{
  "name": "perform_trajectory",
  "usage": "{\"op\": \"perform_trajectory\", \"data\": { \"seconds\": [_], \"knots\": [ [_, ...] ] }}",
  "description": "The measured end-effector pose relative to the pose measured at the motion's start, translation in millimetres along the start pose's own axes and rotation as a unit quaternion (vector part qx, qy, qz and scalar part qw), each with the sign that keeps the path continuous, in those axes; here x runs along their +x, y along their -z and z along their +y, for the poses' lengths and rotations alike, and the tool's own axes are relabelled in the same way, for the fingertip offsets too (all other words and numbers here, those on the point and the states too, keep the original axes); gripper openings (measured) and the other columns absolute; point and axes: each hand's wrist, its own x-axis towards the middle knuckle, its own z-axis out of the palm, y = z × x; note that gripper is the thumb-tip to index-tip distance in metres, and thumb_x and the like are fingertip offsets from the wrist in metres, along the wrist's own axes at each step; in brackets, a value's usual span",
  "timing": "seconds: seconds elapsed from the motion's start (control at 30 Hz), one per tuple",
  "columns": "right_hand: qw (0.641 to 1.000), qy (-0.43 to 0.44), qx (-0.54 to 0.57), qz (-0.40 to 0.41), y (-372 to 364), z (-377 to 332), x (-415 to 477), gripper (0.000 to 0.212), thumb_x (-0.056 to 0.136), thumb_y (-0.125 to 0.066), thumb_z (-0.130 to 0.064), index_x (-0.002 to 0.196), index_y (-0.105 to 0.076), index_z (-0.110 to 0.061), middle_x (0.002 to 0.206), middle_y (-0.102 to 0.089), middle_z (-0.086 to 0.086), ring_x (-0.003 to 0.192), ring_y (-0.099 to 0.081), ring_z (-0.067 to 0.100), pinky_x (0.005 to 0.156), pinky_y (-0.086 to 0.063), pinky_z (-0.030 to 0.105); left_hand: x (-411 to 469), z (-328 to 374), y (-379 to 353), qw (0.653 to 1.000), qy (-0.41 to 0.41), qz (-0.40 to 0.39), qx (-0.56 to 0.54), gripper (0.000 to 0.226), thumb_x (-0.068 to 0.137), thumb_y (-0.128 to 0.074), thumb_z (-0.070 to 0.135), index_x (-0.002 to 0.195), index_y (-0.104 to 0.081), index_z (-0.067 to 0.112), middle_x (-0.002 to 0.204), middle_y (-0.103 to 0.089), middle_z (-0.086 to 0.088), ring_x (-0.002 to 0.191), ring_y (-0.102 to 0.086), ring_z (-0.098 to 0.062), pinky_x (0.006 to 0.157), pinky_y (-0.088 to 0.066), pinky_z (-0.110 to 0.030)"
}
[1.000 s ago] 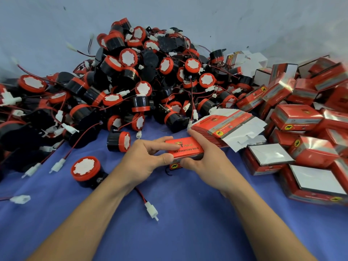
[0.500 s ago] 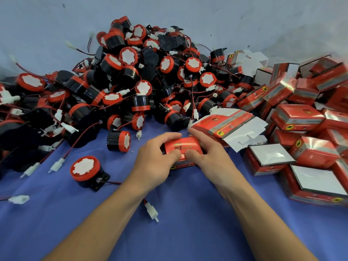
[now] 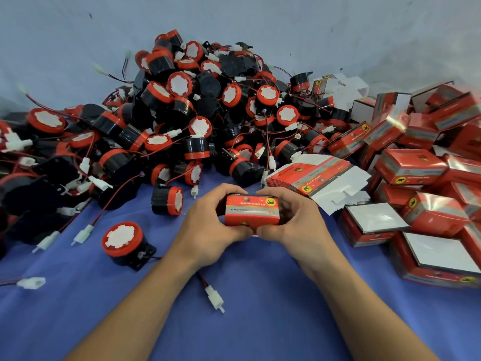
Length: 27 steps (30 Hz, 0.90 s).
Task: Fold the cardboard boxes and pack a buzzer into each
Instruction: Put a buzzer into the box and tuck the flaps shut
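A small red cardboard box (image 3: pixel 252 210) is held up between both hands above the blue cloth. My left hand (image 3: pixel 205 225) grips its left end and my right hand (image 3: pixel 294 222) grips its right end, thumbs curled under its front edge. Its printed side faces me. A red wire with a white plug (image 3: pixel 214 298) trails from under my left wrist. A big heap of black and red buzzers (image 3: pixel 197 113) fills the back left. One loose buzzer (image 3: pixel 122 242) lies to the left of my left forearm, another (image 3: pixel 168 200) just behind my left hand.
A stack of flat unfolded boxes (image 3: pixel 316 175) lies just behind my right hand. Several folded red boxes (image 3: pixel 413 165) are piled at the right, some with white undersides up (image 3: pixel 374 217). Blue cloth (image 3: pixel 260 321) covers the table; a pale wall stands behind.
The box has been turned and lifted in both hands so a long printed side faces me; both hands have shifted from its top to its ends.
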Motion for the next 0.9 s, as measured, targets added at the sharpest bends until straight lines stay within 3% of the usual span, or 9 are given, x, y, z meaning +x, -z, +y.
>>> {"op": "perform_trajectory", "data": {
  "seconds": [0.1,0.2,0.27,0.4,0.5,0.57,0.63,0.77,0.9],
  "knots": [
    [0.999,0.009,-0.021,-0.025,-3,-1,4,0.055,0.068,-0.074,0.014,0.11,-0.068,-0.022,0.1,-0.076,-0.001,0.098,-0.073,0.015,0.08,-0.061,0.034,-3,3,2,0.998,-0.044,0.028,0.019,0.064,0.065,-0.094,0.01,0.114,-0.063,0.038,0.108,-0.066,0.029,0.104,-0.064,0.004,0.081,-0.048,-0.008],
    [0.998,0.013,-0.052,-0.021,-5,0,4,0.053,0.066,-0.076,0.01,0.104,-0.067,-0.025,0.094,-0.075,-0.002,0.092,-0.072,0.014,0.076,-0.059,0.037,-6,4,1,0.997,-0.062,0.034,0.026,0.068,0.064,-0.09,0.018,0.121,-0.061,0.041,0.11,-0.065,0.031,0.106,-0.064,0.005,0.082,-0.049,-0.008],
    [0.999,-0.004,0.05,-0.009,-6,3,3,0.054,0.058,-0.073,0.01,0.105,-0.069,-0.016,0.096,-0.076,0.009,0.093,-0.072,0.023,0.079,-0.058,0.043,-6,5,1,0.999,-0.04,0.029,0.002,0.076,0.066,-0.09,0.022,0.129,-0.056,0.046,0.112,-0.065,0.029,0.107,-0.065,0.002,0.085,-0.053,-0.014],
    [0.977,-0.047,0.205,-0.035,-4,7,3,0.058,0.058,-0.075,0.012,0.113,-0.067,-0.003,0.108,-0.072,0.026,0.099,-0.071,0.033,0.09,-0.058,0.048,0,6,-1,0.997,-0.02,0.006,-0.08,0.056,0.071,-0.089,0.023,0.118,-0.064,0.038,0.11,-0.074,0.018,0.103,-0.071,-0.005,0.086,-0.057,-0.023],
    [0.994,-0.034,0.093,-0.055,-3,2,4,0.053,0.064,-0.078,0.013,0.111,-0.066,-0.008,0.105,-0.074,0.018,0.096,-0.07,0.024,0.085,-0.058,0.04,-2,8,1,0.998,-0.047,0.026,-0.046,0.056,0.065,-0.091,0.024,0.115,-0.068,0.036,0.109,-0.072,0.02,0.103,-0.068,-0.001,0.083,-0.053,-0.014],
    [0.996,0.004,-0.082,-0.022,-7,-1,3,0.05,0.068,-0.082,0.008,0.109,-0.067,-0.018,0.108,-0.075,-0.001,0.099,-0.07,0.014,0.087,-0.055,0.036,-6,9,1,0.992,-0.105,0.043,0.053,0.058,0.064,-0.088,0.026,0.118,-0.069,0.035,0.107,-0.066,0.019,0.103,-0.063,-0.002,0.084,-0.048,-0.011],
    [0.982,0.049,-0.178,0.033,-13,-5,2,0.049,0.069,-0.084,0.001,0.105,-0.065,-0.024,0.12,-0.07,-0.013,0.109,-0.065,0.006,0.092,-0.05,0.027,-9,12,-3,0.98,-0.158,0.057,0.111,0.059,0.069,-0.09,0.02,0.123,-0.07,0.032,0.109,-0.064,0.019,0.104,-0.061,-0.004,0.088,-0.046,-0.013],
    [0.971,0.123,-0.175,0.112,-18,-3,-2,0.047,0.069,-0.075,0.01,0.098,-0.063,-0.025,0.091,-0.068,-0.012,0.086,-0.064,0.01,0.069,-0.048,0.018,-13,16,-13,0.975,-0.162,0.105,0.107,0.076,0.076,-0.088,0.007,0.141,-0.059,0.033,0.132,-0.06,0.023,0.123,-0.056,0.004,0.1,-0.043,-0.01],
    [0.982,0.121,-0.109,0.094,-16,-5,-2,0.057,0.071,-0.071,0.019,0.102,-0.066,-0.028,0.107,-0.07,-0.015,0.101,-0.067,0.008,0.079,-0.053,0.017,-16,17,-14,0.989,-0.11,0.088,0.052,0.066,0.079,-0.091,0.02,0.127,-0.059,0.053,0.116,-0.068,0.033,0.103,-0.068,0.004,0.082,-0.051,-0.01]
  ]
}}
